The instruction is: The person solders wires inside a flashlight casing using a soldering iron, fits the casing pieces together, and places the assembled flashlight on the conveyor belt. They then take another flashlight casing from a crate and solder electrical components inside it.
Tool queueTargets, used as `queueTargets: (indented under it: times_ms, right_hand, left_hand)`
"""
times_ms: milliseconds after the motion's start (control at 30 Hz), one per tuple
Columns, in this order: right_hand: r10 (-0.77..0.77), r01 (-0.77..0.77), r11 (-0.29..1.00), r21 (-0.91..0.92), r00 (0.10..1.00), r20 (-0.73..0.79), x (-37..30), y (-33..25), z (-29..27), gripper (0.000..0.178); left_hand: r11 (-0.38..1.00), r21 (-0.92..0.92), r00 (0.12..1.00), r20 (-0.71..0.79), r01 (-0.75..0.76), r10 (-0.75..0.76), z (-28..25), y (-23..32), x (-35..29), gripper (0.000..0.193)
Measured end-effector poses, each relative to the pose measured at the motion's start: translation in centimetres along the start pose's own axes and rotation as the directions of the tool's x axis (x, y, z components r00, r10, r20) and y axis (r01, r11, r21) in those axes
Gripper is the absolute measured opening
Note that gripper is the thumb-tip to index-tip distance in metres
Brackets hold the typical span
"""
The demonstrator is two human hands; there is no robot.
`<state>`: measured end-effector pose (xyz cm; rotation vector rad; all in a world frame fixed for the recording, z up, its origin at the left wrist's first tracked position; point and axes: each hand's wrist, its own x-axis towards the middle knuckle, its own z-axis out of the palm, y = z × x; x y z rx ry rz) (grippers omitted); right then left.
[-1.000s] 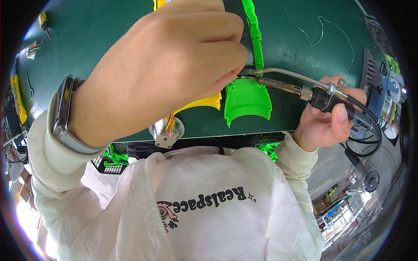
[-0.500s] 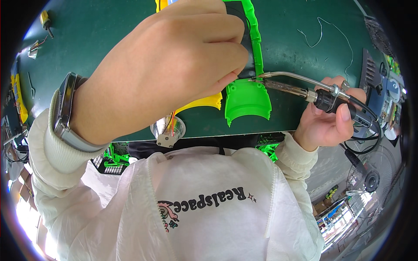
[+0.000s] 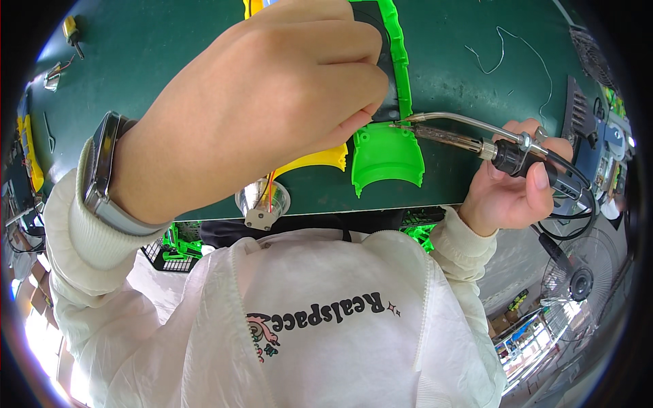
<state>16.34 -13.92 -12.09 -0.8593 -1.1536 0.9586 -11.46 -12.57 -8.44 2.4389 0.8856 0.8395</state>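
My right hand [image 3: 513, 180] is wrapped round a soldering iron [image 3: 507, 158] that has a curved metal feed tube clamped along it. Its tip points left, by the upper end of a green plastic shell [image 3: 388, 156]. My left hand [image 3: 286, 81], with a watch at the wrist, is closed above the middle of the work; its fingertips and whatever they grip are hidden beneath it. Under that hand a yellow plastic shell [image 3: 320, 160] partly shows. A silver cup-shaped lamp part [image 3: 264, 202] with red and dark wires sits at the table's near edge.
The dark green table [image 3: 469, 88] carries a loose curl of solder wire [image 3: 502, 47] at right. A yellow screwdriver [image 3: 71, 30] lies far left, near another small silver lamp part [image 3: 52, 78]. Below the table are a black basket [image 3: 166, 257] with green parts and a fan [image 3: 579, 282].
Almost nothing differs. Both hands and the soldering iron hold nearly the same place, with only a very slight shift at the iron's tip.
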Motion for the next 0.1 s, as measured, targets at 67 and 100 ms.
queueTargets:
  times_ms: [67, 100]
  right_hand:
    - [0.01, -0.009, 1.0, -0.019, 0.999, 0.05, -0.03, -0.09, -0.04, 0.026]
    - [0.01, -0.009, 1.0, -0.019, 0.999, 0.05, -0.03, -0.09, -0.05, 0.026]
  left_hand:
    - [1.0, -0.001, 1.0, -0.001, 0.006, -0.006, 0.02, 0.0, 0.01, 0.025]
    - [1.0, -0.003, 1.0, 0.0, 0.015, -0.015, 0.02, 0.07, -0.02, 0.025]
